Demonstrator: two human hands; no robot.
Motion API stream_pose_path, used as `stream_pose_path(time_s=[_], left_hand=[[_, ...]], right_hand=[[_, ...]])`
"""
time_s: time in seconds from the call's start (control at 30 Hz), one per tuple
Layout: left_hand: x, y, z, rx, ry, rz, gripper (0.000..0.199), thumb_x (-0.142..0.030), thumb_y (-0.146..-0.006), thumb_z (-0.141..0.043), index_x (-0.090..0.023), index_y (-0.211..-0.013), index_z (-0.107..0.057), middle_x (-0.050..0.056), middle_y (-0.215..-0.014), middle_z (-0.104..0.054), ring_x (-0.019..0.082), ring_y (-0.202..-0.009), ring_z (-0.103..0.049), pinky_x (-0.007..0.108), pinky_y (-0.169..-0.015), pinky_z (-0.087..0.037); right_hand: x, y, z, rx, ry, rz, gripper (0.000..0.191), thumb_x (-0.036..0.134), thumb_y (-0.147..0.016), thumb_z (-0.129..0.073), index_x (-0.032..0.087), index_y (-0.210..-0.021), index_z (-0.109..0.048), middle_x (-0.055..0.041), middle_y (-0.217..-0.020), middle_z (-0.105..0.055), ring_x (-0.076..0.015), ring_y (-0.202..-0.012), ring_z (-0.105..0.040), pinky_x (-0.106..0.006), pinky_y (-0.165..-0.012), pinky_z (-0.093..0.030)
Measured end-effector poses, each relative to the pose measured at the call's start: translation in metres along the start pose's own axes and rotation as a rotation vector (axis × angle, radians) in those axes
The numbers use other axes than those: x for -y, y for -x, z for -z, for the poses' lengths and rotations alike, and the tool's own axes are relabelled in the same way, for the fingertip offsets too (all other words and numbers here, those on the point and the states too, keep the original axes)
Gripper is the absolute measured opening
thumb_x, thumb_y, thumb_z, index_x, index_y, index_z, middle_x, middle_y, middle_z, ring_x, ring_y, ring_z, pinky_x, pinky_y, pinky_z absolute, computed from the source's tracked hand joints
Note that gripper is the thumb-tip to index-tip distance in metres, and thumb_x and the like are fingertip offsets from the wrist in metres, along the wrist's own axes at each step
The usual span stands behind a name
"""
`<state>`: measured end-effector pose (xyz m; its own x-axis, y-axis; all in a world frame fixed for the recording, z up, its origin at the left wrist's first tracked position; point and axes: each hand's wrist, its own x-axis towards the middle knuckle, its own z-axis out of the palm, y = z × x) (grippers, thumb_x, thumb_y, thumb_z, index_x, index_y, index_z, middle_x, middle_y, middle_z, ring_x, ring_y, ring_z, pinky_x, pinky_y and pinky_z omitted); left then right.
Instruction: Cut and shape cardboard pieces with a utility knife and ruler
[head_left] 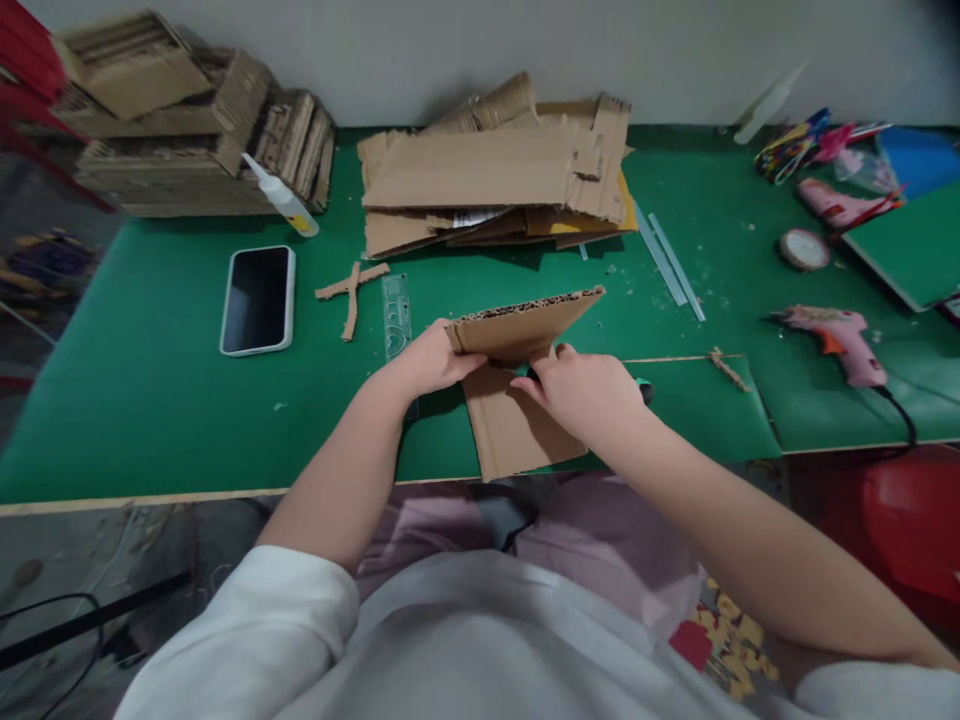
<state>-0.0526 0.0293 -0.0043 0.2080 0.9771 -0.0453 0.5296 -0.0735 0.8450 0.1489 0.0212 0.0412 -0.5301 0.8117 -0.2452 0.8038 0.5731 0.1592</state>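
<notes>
A piece of cardboard (517,425) lies near the table's front edge, bent so that its far part (540,325) stands up at an angle. My left hand (437,360) is closed on the left end of the raised part, thumb along the fold. In my right hand (581,388) is a slim tool with a black and teal handle (645,391); its end sticks out past the palm, and its tip is hidden at the fold. A clear plastic ruler (397,312) lies partly beneath my left forearm.
A cardboard pile (472,170) lies at the back, with stacked cardboard (161,170) to its left. A phone (259,300), glue bottle (283,200) and cardboard strips (352,290) lie left. Right are glue sticks (675,265), a pink glue gun (836,335) and a tape roll (804,248).
</notes>
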Motion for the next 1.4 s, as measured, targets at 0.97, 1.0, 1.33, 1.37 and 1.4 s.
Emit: stream_pose_path(time_s=[0.97,1.0,1.33,1.37,1.4], left_hand=[[0.002,-0.003,0.005,0.03,-0.322,-0.018,0.031,-0.041,-0.076,-0.058,-0.016,-0.092,-0.068,0.007,-0.091,-0.07,0.025,-0.088,-0.064,0.032,-0.073,-0.051],[0.001,-0.003,0.005,0.032,-0.32,-0.009,0.031,-0.04,-0.076,-0.058,-0.016,-0.093,-0.068,0.007,-0.092,-0.07,0.026,-0.089,-0.064,0.032,-0.074,-0.051],[0.001,-0.002,0.004,0.036,-0.262,0.012,0.04,-0.041,-0.077,-0.058,-0.016,-0.108,-0.064,0.008,-0.109,-0.067,0.028,-0.106,-0.059,0.038,-0.092,-0.047],[0.002,-0.002,0.004,0.037,-0.246,0.015,0.041,-0.041,-0.077,-0.058,-0.017,-0.109,-0.064,0.008,-0.11,-0.067,0.028,-0.107,-0.059,0.039,-0.093,-0.047],[0.002,-0.002,0.004,0.039,-0.233,0.016,0.041,-0.042,-0.077,-0.058,-0.017,-0.109,-0.064,0.008,-0.11,-0.067,0.028,-0.107,-0.059,0.039,-0.093,-0.046]], right_hand=[[-0.023,0.018,-0.014,0.02,0.033,-0.139,0.051,0.058,-0.09,-0.025,0.018,-0.1,-0.056,-0.0096,-0.08,-0.064,-0.0246,-0.066,-0.064,-0.026,-0.05,-0.035],[-0.025,0.018,-0.014,0.016,0.036,-0.14,0.051,0.058,-0.09,-0.025,0.018,-0.099,-0.056,-0.0094,-0.079,-0.064,-0.0246,-0.066,-0.064,-0.026,-0.05,-0.035],[-0.047,0.027,-0.024,-0.009,0.088,-0.181,0.057,0.06,-0.09,-0.019,0.018,-0.095,-0.057,-0.0095,-0.077,-0.064,-0.0245,-0.064,-0.064,-0.025,-0.049,-0.03],[-0.049,0.027,-0.024,-0.001,0.091,-0.191,0.057,0.06,-0.09,-0.019,0.018,-0.095,-0.057,-0.0096,-0.077,-0.064,-0.0245,-0.065,-0.064,-0.025,-0.05,-0.03],[-0.051,0.027,-0.024,0.012,0.092,-0.202,0.058,0.06,-0.09,-0.019,0.018,-0.095,-0.057,-0.0098,-0.078,-0.064,-0.0245,-0.066,-0.064,-0.025,-0.05,-0.03]])
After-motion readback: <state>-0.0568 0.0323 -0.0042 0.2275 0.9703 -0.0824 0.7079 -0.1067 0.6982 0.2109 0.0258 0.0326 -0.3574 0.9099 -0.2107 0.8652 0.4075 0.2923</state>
